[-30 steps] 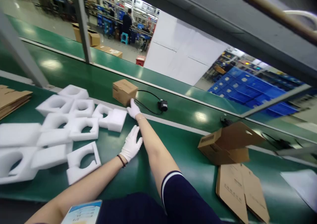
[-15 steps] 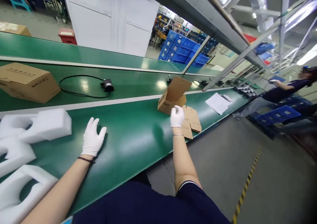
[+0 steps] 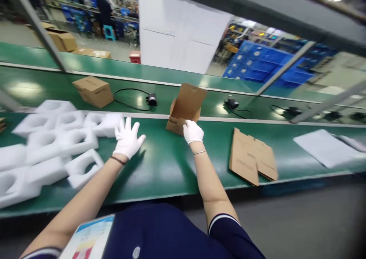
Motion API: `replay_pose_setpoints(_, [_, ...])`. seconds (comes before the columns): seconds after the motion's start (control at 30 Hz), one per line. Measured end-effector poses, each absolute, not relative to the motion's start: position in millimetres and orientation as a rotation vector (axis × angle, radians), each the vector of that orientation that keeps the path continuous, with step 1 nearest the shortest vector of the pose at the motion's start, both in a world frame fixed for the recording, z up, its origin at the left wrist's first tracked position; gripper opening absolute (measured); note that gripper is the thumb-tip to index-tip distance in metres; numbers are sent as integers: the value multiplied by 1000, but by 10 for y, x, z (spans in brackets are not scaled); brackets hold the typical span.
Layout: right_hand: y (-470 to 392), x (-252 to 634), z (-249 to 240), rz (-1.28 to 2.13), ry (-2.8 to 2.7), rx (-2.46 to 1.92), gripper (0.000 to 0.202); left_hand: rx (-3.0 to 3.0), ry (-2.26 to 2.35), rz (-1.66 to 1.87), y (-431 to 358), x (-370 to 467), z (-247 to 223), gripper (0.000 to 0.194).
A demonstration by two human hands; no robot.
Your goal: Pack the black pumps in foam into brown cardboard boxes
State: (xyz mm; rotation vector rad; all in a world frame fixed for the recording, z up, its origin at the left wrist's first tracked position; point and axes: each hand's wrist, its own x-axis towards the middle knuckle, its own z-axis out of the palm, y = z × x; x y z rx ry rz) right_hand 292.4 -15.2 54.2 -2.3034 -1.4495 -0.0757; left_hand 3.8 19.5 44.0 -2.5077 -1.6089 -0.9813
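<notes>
**Pulling the open box into the work spot**

Gripping the near edge of the open box [image 3: 185,108], the right hand [image 3: 193,131] is closed on the cardboard, with the box standing on the green table [image 3: 160,163] right in front of the person, its flap tilted up and back. Half a second ago that same box stood farther off to the right, next to the flat cartons, and the hand was only just reaching it; a second ago the hand was out at the closed box on the belt. So the box has been drawn in from the stack to the middle of the bench.

The left hand [image 3: 127,139] is open, fingers spread, holding nothing. It hovers just above the table, close beside the nearest foam block [image 3: 108,123]; half a second ago it lay flat on the table farther from the foam.

The flat cartons [image 3: 253,158] lie well apart to the right. On the belt [image 3: 51,87] behind are the closed box [image 3: 93,91] and a black part [image 3: 151,99] with its cable.

My reading: with the box now placed and the free hand nearing the foam, packing of this box looks about to begin, not yet started.
</notes>
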Motion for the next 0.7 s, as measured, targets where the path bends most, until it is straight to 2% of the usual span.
replay_pose_setpoints(0.1, [-68, 2581, 630, -164, -1558, -1962, 36, -2406, -1771, -987, 326, -242, 651, 60])
replay_pose_setpoints(0.17, [-145, 2711, 705, -253, -1497, -1838, 41, -2414, -1758, -1023, 297, -355, 717, 61])
replay_pose_setpoints(0.27, [-532, 3375, 739, -272, -1242, -2157, 53, -2496, -1671, -1083, 177, -361, 720, 63])
replay_pose_setpoints(0.3, [-742, 3647, 714, -236, -1084, -2359, 65, -2532, -1639, -1092, 138, -319, 715, 64])
replay_pose_setpoints(0.37, [-1237, 4136, 608, -86, -647, -2745, 102, -2595, -1549, -1099, 81, -173, 721, 66])
replay_pose_setpoints(0.43, [-1718, 4462, 460, 162, -261, -2927, 125, -2650, -1415, -1101, 66, 36, 752, 68])
replay_pose_setpoints(0.53, [-2177, 4633, 273, 413, -135, -2889, 130, -2735, -1209, -1139, 117, 380, 815, 68])
replay_pose_setpoints(0.7, [-2343, 4617, 313, 321, -206, -2781, 127, -2789, -1012, -1383, 140, 658, 845, 70])
